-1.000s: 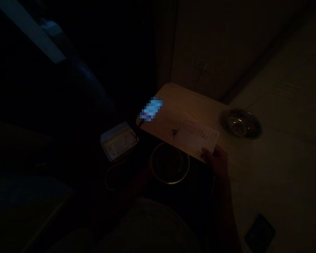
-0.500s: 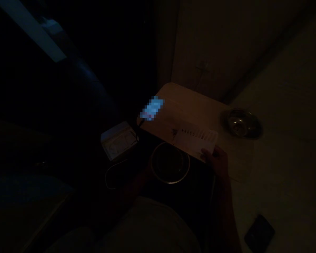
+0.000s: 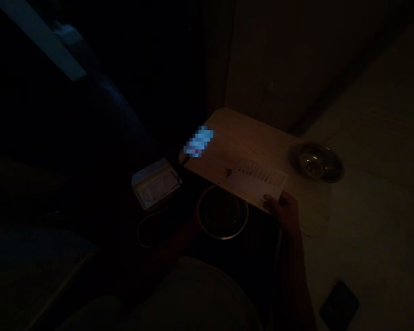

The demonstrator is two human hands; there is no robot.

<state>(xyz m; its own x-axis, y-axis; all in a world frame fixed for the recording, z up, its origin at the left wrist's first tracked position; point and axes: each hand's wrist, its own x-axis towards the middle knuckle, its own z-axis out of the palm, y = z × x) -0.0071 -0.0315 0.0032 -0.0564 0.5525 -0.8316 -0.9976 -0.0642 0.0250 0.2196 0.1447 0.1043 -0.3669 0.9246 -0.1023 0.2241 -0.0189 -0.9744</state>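
Observation:
The scene is very dark. On the near edge of a small wooden table (image 3: 255,133), my right hand (image 3: 285,209) grips the right end of a pale flat sheet (image 3: 253,184) with a row of slots along its far side, thumb on top. A small pile of dark bits (image 3: 228,172) lies by the sheet's left end. Below the table edge is a round bowl (image 3: 222,214) with a shiny rim and dark inside. My left hand (image 3: 194,224) holds the bowl's left side, its fingers mostly hidden in shadow.
A phone-like lit screen (image 3: 199,141), blurred out, stands on the table's left corner. Left of the table is an open white box (image 3: 157,184) with a pale cable (image 3: 138,232). A shiny metal bowl (image 3: 320,163) sits to the right; a dark flat object (image 3: 340,304) lies lower right.
The slotted sheet has shifted slightly to the right and its slotted side looks tilted differently. Dark specks now show near my right thumb. My left hand and the bowl stay almost still.

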